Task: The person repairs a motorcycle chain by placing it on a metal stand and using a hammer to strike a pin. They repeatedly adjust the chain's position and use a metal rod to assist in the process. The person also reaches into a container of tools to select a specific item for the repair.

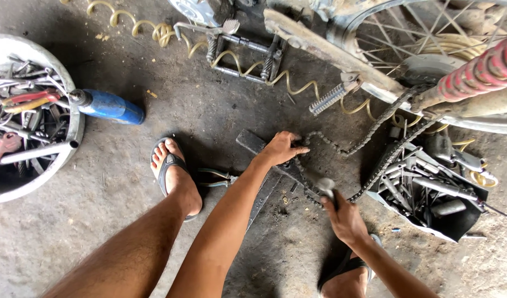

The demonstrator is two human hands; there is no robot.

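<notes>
My left hand [281,148] presses down on a greasy drive chain [369,140] where it lies over a dark metal bar [252,142] on the concrete floor. My right hand [344,218] is closed around the handle of a hammer [325,186], its steel head just above the chain near the bar. The chain runs up and right toward the motorcycle's rear wheel [430,49].
A round tub of hand tools [30,110] sits at left, with a blue power tool [107,106] beside it. A box of wrenches [430,187] stands at right. A yellow coiled hose [154,27] crosses the floor. My sandalled foot [173,174] rests left of the bar.
</notes>
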